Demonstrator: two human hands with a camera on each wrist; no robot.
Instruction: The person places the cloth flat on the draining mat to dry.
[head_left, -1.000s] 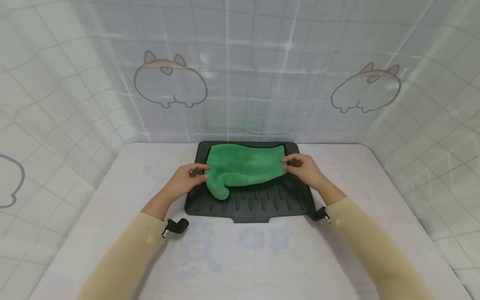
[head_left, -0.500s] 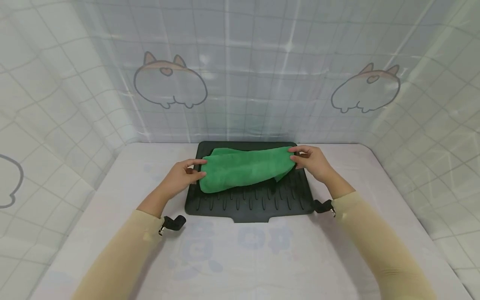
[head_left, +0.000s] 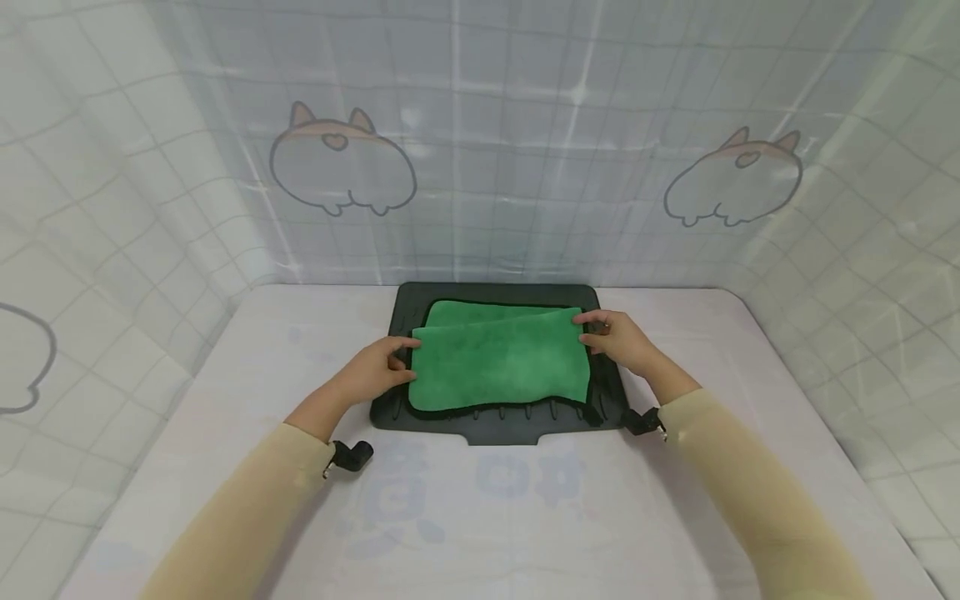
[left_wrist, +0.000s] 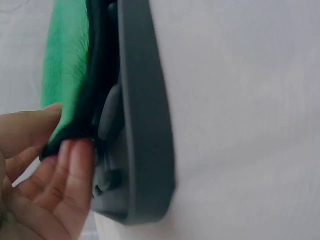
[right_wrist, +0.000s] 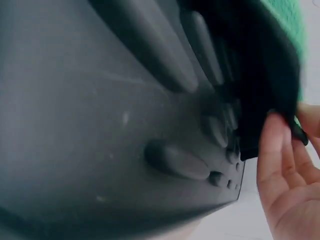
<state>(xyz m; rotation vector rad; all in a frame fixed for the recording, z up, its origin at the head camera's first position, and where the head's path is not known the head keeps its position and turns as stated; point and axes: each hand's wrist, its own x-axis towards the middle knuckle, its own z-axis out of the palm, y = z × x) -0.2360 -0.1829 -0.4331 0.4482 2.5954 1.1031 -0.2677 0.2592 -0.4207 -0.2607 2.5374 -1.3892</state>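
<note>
A green cloth (head_left: 498, 362) with a dark edge and dark underside lies folded over a dark grey ridged tray (head_left: 502, 429). Its front layer hangs toward the near side, while a second green layer shows behind it. My left hand (head_left: 372, 369) pinches the cloth's left edge between thumb and fingers. At the opposite end, my right hand (head_left: 621, 340) pinches the upper right corner. The left wrist view shows the pinched cloth (left_wrist: 67, 75) beside the tray's raised side (left_wrist: 145, 125). In the right wrist view the dark underside (right_wrist: 260, 75) is lifted over the tray's ridges.
The tray stands on a pale printed tablecloth (head_left: 450, 525), near the back wall (head_left: 525, 192), which is covered in a tile-patterned sheet. Tiled sheets also line both sides. Black wrist camera mounts (head_left: 352, 456) hang below both sleeves.
The cloth was bunched with a drooping left corner; its front layer has since been drawn toward the near side and flattened. Both hands shifted outward, then slightly back in and nearer.
</note>
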